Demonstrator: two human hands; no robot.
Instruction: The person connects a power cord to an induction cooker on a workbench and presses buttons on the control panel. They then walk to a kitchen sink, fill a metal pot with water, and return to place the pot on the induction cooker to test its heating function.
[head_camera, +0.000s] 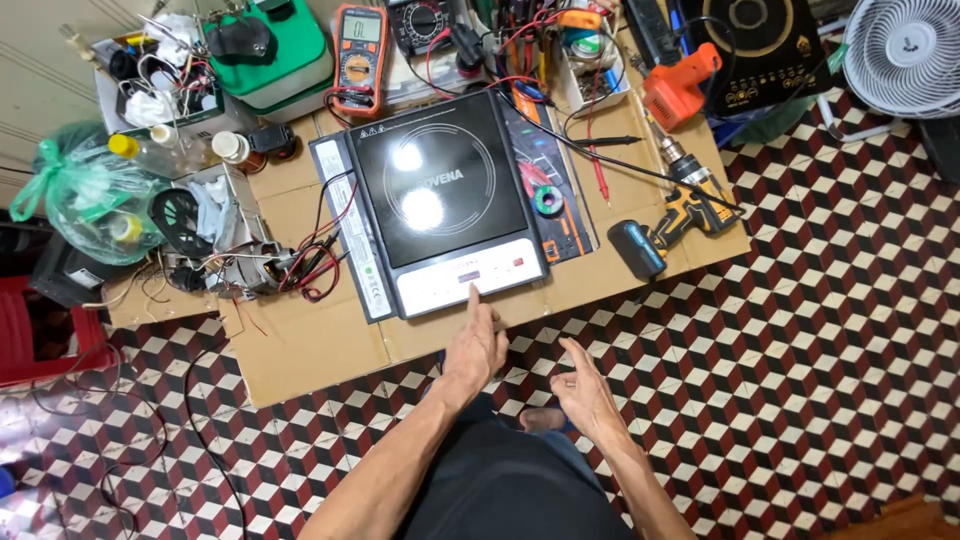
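Head view: our left hand (476, 345) presses one fingertip on the induction cooker (440, 200) at the cardboard sheet's (310, 350) near edge; our right hand (585, 392) hovers open, empty.

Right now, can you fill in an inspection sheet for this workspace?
Surface: flattened cardboard on a patterned tile floor.
Job's things: induction cooker, glass top reflecting two lights.
Clutter: cordless drill, orange multimeter, green plastic bag, solder spool.
Fingers: left hand index fingertip on the cooker's control panel; right hand open, holding nothing.
Cables: red and black leads beside the cooker.
Surroundings: white fan, second cooker.
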